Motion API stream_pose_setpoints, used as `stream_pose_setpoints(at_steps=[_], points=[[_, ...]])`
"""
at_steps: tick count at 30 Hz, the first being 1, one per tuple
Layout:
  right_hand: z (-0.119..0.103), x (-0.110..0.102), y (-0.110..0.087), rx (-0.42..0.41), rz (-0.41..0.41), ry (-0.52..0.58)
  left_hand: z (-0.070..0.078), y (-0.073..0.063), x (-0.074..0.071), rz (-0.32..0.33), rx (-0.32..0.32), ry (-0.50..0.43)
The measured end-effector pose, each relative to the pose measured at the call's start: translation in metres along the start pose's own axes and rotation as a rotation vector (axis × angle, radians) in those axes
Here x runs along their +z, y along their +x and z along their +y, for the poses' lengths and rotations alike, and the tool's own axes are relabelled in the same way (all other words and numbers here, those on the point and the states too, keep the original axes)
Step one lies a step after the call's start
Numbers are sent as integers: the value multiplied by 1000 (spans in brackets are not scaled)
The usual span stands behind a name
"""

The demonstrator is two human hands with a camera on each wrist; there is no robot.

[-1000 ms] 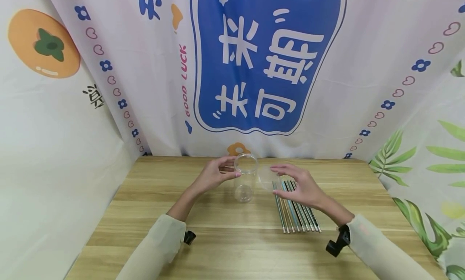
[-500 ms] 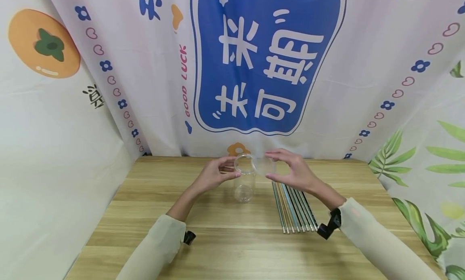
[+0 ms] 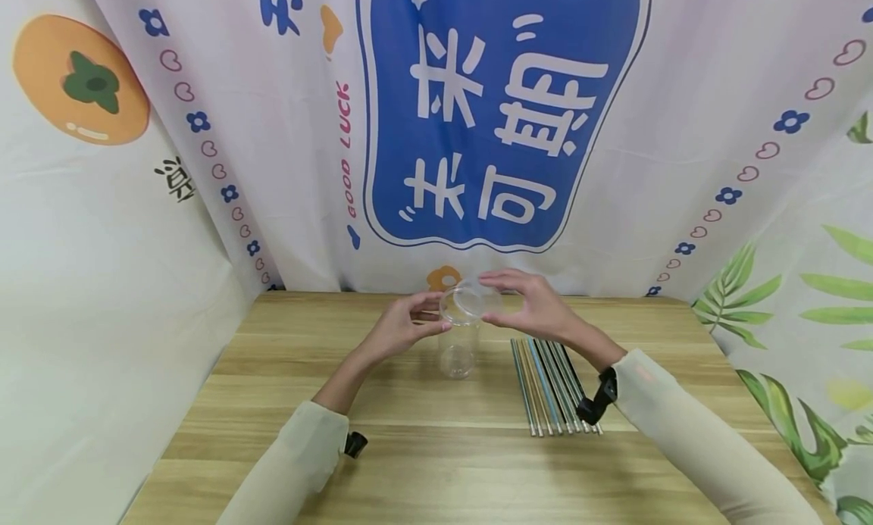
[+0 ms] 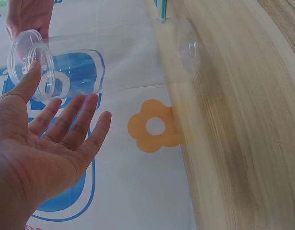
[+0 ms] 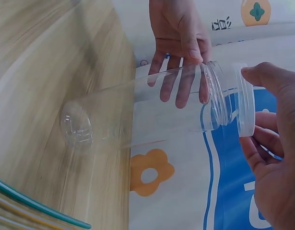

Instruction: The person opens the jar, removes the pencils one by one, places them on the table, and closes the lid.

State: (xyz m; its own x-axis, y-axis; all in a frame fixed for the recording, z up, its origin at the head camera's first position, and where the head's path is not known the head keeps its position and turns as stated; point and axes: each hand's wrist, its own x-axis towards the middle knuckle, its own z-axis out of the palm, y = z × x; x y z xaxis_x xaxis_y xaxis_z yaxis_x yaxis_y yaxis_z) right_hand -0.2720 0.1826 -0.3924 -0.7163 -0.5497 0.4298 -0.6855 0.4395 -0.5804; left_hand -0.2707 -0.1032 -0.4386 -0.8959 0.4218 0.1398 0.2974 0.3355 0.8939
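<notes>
A tall clear plastic jar [image 3: 457, 362] stands upright on the wooden table with nothing inside. My left hand [image 3: 402, 328] holds it near the mouth; the left wrist view shows the thumb at the threaded neck and the fingers [image 4: 73, 122] along the side. With thumb and fingers at its edge, my right hand [image 3: 539, 309] grips a round translucent lid [image 5: 246, 103]. In the right wrist view the lid faces the jar's mouth, a small gap apart. From the head it overlaps the right part of the rim, slightly tilted.
Several pencils [image 3: 552, 389] lie side by side right of the jar, eraser ends toward me. A printed cloth [image 3: 307, 229] hangs behind the table's [image 3: 436, 464] back edge, and patterned sheets flank both sides.
My right hand has moved left and up with the lid, from above the pencils to the jar's mouth. The left hand and the jar have stayed in place.
</notes>
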Motion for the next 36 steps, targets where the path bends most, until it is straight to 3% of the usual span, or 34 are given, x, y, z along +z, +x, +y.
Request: stream_pose_setpoints(at_steps=[23,36], points=[[-1,10,19,50,-108,-7,-1,1,2,-7,20,-17],[-2,18,18,59,-48,-17,0,0,2,-3,33,-6]])
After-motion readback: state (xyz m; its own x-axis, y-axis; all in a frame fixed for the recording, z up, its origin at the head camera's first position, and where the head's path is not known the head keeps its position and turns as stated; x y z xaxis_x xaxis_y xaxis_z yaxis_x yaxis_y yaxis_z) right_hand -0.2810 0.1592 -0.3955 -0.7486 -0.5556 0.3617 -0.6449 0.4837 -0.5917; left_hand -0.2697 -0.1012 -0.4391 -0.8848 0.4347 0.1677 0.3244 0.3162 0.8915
